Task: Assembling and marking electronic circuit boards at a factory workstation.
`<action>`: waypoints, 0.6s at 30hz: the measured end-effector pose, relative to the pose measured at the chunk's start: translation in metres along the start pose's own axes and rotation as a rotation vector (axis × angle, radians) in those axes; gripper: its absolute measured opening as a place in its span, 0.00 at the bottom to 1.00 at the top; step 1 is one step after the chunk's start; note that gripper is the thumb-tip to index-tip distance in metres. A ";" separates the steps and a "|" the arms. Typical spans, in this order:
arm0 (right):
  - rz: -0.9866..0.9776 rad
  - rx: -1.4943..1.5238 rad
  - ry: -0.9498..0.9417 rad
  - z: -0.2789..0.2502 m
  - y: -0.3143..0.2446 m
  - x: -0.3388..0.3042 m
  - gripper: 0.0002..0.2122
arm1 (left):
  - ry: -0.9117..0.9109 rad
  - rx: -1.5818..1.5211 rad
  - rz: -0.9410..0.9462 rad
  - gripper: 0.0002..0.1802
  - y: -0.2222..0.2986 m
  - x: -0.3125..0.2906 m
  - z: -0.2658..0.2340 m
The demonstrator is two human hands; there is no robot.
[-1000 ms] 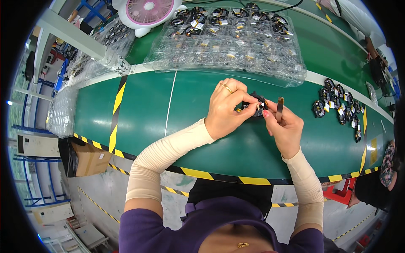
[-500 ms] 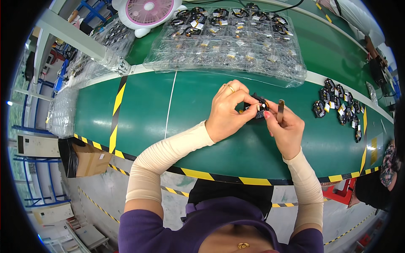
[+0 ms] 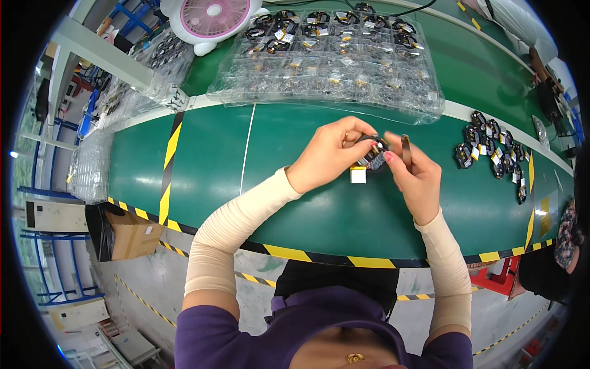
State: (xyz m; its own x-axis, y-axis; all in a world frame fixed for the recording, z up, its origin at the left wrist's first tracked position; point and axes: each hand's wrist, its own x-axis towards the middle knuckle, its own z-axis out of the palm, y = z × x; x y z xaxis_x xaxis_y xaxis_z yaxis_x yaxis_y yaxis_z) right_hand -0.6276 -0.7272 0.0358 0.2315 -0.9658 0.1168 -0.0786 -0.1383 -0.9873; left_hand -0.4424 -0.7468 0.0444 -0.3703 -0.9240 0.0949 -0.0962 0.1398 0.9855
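Over the green bench, my left hand (image 3: 332, 150) is closed, its thumb and fingers pinching a small round black electronic assembly (image 3: 372, 155). A white pouch with a yellow end (image 3: 358, 174) hangs from the assembly's near side. My right hand (image 3: 419, 178) is closed too, with its thumb at the assembly's right side. Flat metal tweezers (image 3: 405, 150) stick up between its fingers; their tips are hidden. The right index finger is blurred.
Clear plastic trays (image 3: 332, 74) holding similar assemblies stand beyond my hands. Several loose black assemblies (image 3: 491, 147) lie at the right. A pink and white fan (image 3: 214, 18) sits at the far left of the trays. Striped tape (image 3: 369, 262) runs along the bench's near edge.
My left hand has turned and shifted its hold, so the assembly and its hanging white pouch show more. My right index finger has lifted a little; the tweezers remain in that hand.
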 end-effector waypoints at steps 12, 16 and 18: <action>-0.125 0.261 0.468 -0.025 -0.013 0.001 0.24 | -0.022 -1.054 -0.480 0.22 -0.013 0.003 -0.005; -0.189 0.489 0.165 -0.012 0.002 -0.008 0.24 | 0.048 -0.887 -0.338 0.18 -0.009 0.001 -0.001; -0.196 0.489 0.160 -0.008 0.005 -0.006 0.24 | 0.040 -0.786 -0.311 0.17 0.001 -0.001 0.002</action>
State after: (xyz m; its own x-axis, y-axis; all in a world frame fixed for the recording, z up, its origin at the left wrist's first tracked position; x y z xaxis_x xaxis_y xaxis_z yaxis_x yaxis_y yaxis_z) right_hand -0.6373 -0.7236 0.0310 0.0430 -0.9588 0.2808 0.4200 -0.2377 -0.8758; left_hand -0.4437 -0.7449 0.0455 -0.3990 -0.8935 -0.2062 0.4875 -0.3972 0.7775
